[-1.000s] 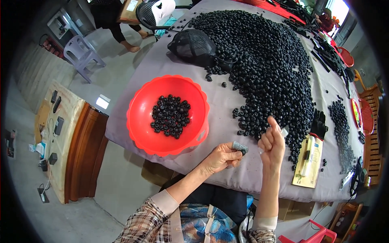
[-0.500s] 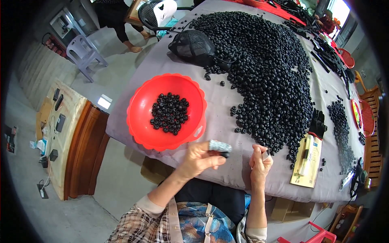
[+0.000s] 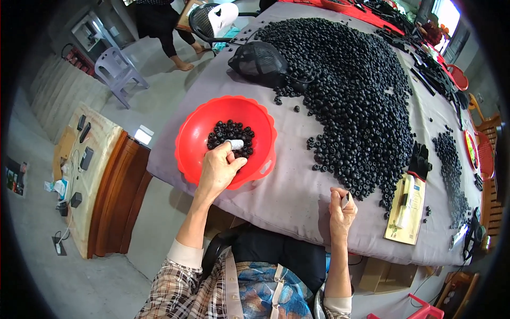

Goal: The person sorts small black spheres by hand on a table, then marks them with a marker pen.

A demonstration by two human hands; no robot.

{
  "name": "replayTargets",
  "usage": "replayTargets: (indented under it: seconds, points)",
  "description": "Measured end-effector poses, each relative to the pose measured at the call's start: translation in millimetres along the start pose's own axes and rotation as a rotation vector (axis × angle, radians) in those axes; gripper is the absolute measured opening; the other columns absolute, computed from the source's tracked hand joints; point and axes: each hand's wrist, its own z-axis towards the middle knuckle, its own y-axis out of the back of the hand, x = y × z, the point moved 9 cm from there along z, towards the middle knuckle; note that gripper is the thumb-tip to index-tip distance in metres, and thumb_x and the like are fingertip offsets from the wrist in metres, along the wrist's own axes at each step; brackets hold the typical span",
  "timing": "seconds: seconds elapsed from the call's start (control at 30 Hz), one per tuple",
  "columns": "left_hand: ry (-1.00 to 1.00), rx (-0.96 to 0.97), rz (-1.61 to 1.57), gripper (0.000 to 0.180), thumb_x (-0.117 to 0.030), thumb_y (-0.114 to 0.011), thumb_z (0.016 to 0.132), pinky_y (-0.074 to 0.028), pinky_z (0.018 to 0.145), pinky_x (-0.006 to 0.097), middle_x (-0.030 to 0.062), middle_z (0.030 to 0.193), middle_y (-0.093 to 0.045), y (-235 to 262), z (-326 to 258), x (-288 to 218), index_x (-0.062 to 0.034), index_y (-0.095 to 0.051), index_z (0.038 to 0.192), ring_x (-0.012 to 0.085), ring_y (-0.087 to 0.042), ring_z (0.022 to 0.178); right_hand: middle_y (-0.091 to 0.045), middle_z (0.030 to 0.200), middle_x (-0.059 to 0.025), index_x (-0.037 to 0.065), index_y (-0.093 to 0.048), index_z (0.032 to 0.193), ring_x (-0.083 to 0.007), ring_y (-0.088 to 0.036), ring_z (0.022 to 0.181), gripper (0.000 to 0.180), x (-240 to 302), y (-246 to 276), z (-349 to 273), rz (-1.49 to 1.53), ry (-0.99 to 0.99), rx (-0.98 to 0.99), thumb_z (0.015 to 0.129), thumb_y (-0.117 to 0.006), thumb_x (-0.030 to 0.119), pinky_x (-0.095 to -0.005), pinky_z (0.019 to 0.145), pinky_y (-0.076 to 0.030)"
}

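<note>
Head view, left hand [image 3: 217, 169] over red bowl [image 3: 194, 139], small pale cylinder [image 3: 234, 144] pinched

Workshop: table [image 3: 297, 191] heaped with black parts [image 3: 356, 95]

Left hand [image 3: 218, 169] outstretched, right hand [image 3: 342, 209] fisted

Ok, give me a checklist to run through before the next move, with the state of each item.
1. Left hand over the red basin: ok.
2. Light-coloured piece at the left fingertips, above the black parts in the basin: ok.
3. Left grip closed or releasing: cannot tell.
4. Right hand on the grey cloth, holding a small pale piece: ok.
5. Heap of black parts within the right hand's reach: ok, seemingly.
</note>
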Motion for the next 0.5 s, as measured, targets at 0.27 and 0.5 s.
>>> replayTargets:
  seconds: [0.27,0.5]
  points:
    - [-0.319,-0.095,-0.082,0.013,-0.005,-0.068,0.076,-0.042,0.049,0.032,0.0116,0.068,-0.053,-15.7,-21.5,-68.8,0.0030,-0.060,0.083,0.0219,-0.054,0.054,-0.047,0.062,0.0077,0.002,-0.063,0.087,-0.0014,-0.038,0.056,0.011,-3.6,3.5,3.3,-0.016,-0.036,-0.021,0.086,-0.059,0.011,-0.0178,0.050,-0.032]
    - [-0.451,0.180,-0.033,0.018,-0.006,-0.064,0.077,-0.043,0.054,0.034,0.0095,0.079,-0.055,-120.8,-49.0,-87.3,0.0008,-0.061,0.093,0.0240,-0.056,0.063,-0.044,0.060,0.0081,0.003,-0.063,0.091,0.0001,-0.036,0.050,0.010,64.1,16.9,9.4,0.187,0.067,-0.094,0.089,-0.056,0.011,-0.0164,0.044,-0.028]
